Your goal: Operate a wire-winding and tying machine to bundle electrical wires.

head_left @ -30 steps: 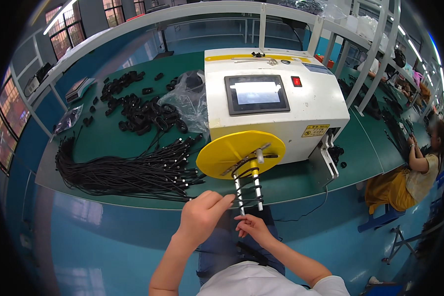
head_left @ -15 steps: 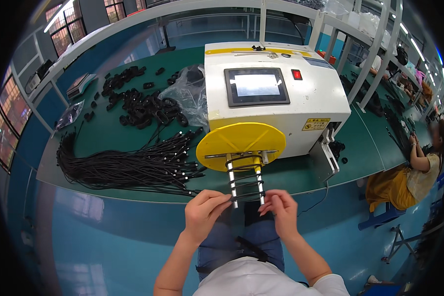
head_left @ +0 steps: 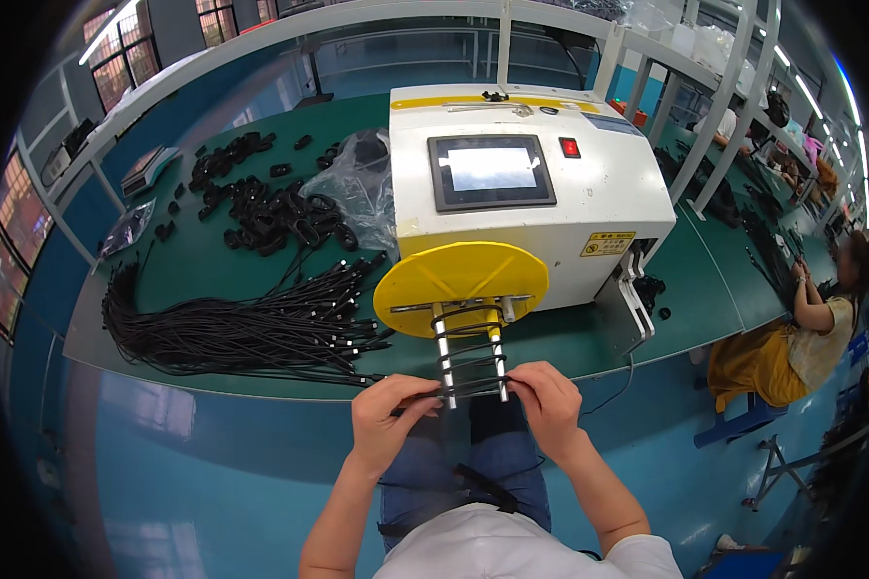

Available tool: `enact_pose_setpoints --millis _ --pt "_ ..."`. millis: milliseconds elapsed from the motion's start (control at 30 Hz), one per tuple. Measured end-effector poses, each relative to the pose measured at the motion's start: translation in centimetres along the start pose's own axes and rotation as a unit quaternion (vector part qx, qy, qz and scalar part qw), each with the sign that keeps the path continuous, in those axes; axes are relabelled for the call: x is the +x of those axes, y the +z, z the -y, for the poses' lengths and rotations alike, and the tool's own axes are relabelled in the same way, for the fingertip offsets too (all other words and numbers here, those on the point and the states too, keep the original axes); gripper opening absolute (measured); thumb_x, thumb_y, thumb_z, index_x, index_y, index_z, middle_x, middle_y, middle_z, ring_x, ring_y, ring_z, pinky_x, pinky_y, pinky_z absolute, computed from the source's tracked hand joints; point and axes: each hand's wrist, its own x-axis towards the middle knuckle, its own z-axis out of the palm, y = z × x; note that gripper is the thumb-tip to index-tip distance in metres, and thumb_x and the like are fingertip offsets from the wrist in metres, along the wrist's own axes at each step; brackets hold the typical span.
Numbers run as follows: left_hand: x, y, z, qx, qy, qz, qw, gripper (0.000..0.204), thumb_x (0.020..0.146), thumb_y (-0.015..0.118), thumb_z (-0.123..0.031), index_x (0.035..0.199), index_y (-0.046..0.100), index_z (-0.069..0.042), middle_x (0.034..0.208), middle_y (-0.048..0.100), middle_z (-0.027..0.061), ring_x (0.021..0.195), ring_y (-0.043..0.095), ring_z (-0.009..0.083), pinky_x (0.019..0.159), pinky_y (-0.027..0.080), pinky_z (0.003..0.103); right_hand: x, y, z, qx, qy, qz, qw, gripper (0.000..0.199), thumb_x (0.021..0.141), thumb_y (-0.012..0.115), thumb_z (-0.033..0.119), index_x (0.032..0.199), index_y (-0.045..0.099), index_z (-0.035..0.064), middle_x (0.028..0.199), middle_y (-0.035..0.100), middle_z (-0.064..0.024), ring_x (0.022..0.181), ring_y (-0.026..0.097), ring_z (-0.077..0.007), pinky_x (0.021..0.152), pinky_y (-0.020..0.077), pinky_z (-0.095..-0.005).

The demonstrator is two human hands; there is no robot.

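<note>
A white winding machine [head_left: 541, 207] with a dark screen stands on the green bench [head_left: 222, 265]. A yellow disc [head_left: 459, 280] on its front carries two white pegs [head_left: 471, 362] that reach toward me. A black cable [head_left: 468, 386] is wrapped in loops around the pegs. My left hand [head_left: 388, 417] pinches the cable coil at the left peg's tip. On the right side my right hand [head_left: 547, 400] grips the same coil by the right peg.
A long bundle of black cables [head_left: 232, 328] lies left of the disc. Several wound black coils [head_left: 266, 207] and a clear plastic bag [head_left: 357, 183] sit behind it. A seated person [head_left: 806, 328] works at the right.
The disc has turned so the pegs lie side by side. My hands have spread apart and both now hold the coil at the peg tips.
</note>
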Motion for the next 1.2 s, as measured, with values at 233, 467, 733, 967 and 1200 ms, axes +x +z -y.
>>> enact_pose_setpoints --millis 233,467,733,967,1200 --pt "0.3 -0.3 0.5 -0.027 0.001 0.015 1.0 0.019 0.079 0.06 0.014 0.095 0.067 0.005 0.087 0.062 0.0138 0.073 0.067 0.0199 0.061 0.058 0.025 -0.6 0.7 -0.1 0.004 0.035 -0.027 0.999 0.015 0.077 0.062 -0.011 0.088 0.059 -0.0016 0.079 0.064 -0.0121 0.066 0.063 -0.0206 0.06 0.0504 -0.0268" --pt "0.0 -0.1 0.8 -0.074 -0.062 0.001 0.995 0.016 0.08 0.058 0.013 0.093 0.066 0.007 0.082 0.062 0.0125 0.071 0.067 0.0203 0.061 0.057 0.027 -0.9 0.8 0.0 0.013 0.057 -0.049 0.997 0.015 0.075 0.066 -0.007 0.086 0.06 0.0018 0.078 0.064 -0.0101 0.066 0.062 -0.0252 0.057 0.0486 -0.0291" --pt "0.0 0.0 1.4 -0.137 -0.107 -0.008 0.985 0.014 0.08 0.058 0.012 0.091 0.065 0.007 0.08 0.061 0.0116 0.067 0.066 0.0202 0.06 0.057 0.028 -0.6 0.6 0.2 0.038 0.091 -0.021 0.995 0.011 0.08 0.058 -0.012 0.089 0.059 -0.0041 0.086 0.063 -0.0126 0.069 0.065 -0.0184 0.063 0.0518 -0.0258" --pt "0.5 0.7 1.3 -0.208 -0.139 -0.024 0.968 0.011 0.082 0.056 0.011 0.088 0.064 0.006 0.081 0.06 0.0115 0.068 0.064 0.0191 0.06 0.056 0.028 -1.7 2.0 -1.0 0.266 0.231 -0.052 0.935 0.011 0.081 0.057 -0.012 0.089 0.059 -0.0049 0.086 0.063 -0.0113 0.072 0.065 -0.0177 0.066 0.0523 -0.0255" --pt "0.6 0.5 1.0 -0.155 -0.09 -0.014 0.984 0.011 0.08 0.058 0.012 0.087 0.063 0.005 0.084 0.059 0.0116 0.07 0.063 0.018 0.061 0.056 0.028 -1.5 1.8 -1.6 0.307 0.252 -0.041 0.917 0.01 0.082 0.057 -0.011 0.09 0.06 -0.0056 0.086 0.064 -0.0107 0.074 0.065 -0.0156 0.068 0.0525 -0.0239"
